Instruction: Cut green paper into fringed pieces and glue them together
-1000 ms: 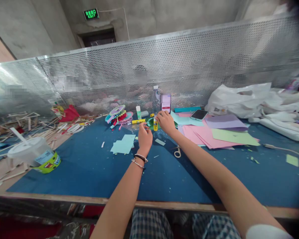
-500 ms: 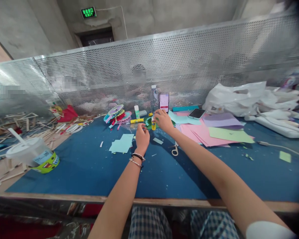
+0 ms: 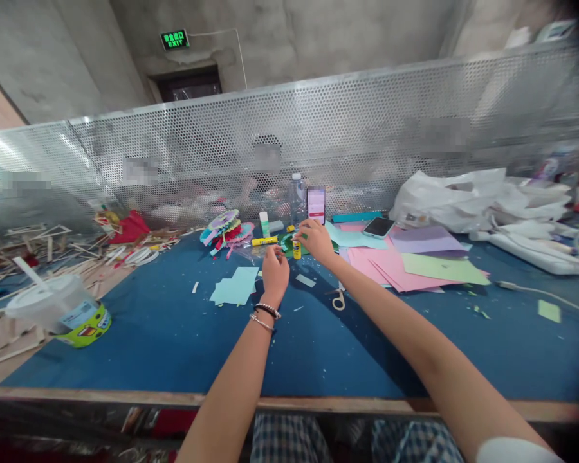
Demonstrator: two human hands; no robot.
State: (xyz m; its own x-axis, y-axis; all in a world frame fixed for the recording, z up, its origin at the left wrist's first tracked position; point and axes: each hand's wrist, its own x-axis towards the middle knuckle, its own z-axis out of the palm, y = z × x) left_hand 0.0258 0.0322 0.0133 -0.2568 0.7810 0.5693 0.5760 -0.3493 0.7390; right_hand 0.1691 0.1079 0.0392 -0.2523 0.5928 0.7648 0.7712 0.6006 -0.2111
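My right hand [image 3: 317,240] reaches in from the right, its thumb and forefinger pinched together just above a small yellow glue stick [image 3: 297,250] that stands upright. What the pinch holds is too small to tell. My left hand [image 3: 275,270] is beside it, fingers curled closed near a bit of curled pale-green paper [image 3: 286,240]; anything in them is hidden. Under and behind the fingertips lies dark green paper [image 3: 329,242]. Another yellow glue stick [image 3: 264,241] lies on its side beyond my left hand. Scissors [image 3: 338,299] rest below my right wrist.
Light-blue paper squares [image 3: 235,286] lie left of my hands, coloured sheets [image 3: 395,267] and a phone [image 3: 379,226] to the right. A lidded cup [image 3: 62,308] stands far left. Behind are a white-green glue stick [image 3: 264,224], a bottle [image 3: 297,196], an upright phone [image 3: 316,204] and a perforated metal screen [image 3: 183,148].
The view has tipped slightly upward. My right hand has come a little down and left, its fingertips closer to the top of the upright glue stick. My left hand stays nearly in place.
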